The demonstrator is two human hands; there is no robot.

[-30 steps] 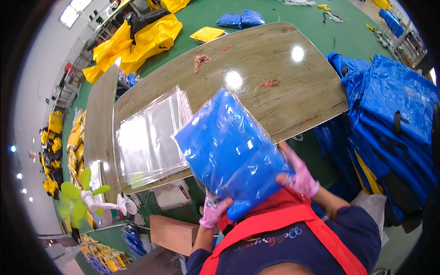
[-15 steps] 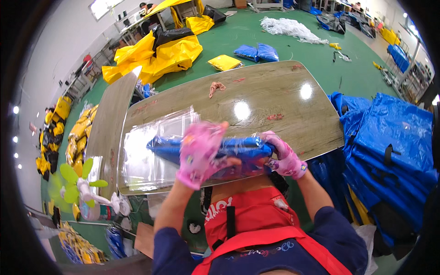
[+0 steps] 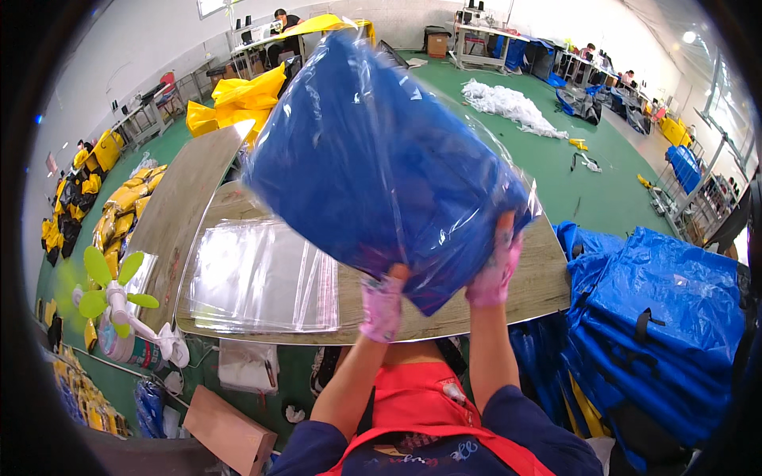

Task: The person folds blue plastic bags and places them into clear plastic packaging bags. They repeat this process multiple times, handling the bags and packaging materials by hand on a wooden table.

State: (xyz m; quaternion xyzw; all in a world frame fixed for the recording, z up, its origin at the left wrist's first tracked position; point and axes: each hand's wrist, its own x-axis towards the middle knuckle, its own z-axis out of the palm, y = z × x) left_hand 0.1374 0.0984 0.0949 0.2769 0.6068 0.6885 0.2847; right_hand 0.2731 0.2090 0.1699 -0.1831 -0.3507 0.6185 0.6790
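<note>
Clear plastic bag (image 3: 389,170), blue material (image 3: 333,143) inside; left hand (image 3: 383,305), right hand (image 3: 495,270) pinching bag astride near corner.

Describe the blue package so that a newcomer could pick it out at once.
Find the wood-grain table at the picture's centre. Above it, the pink-gloved left hand and right hand hold the blue package. Unlike the blue tarpaulin bags piled to the right, it is held up in clear plastic wrap.

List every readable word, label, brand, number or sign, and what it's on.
Navy shirt: coloured script, partly covered by the red apron; wording not copied here.
Blue packet: no lettering I can make out.
Clear bags: any print too faint to read.
Farther off: too small to read.
</note>
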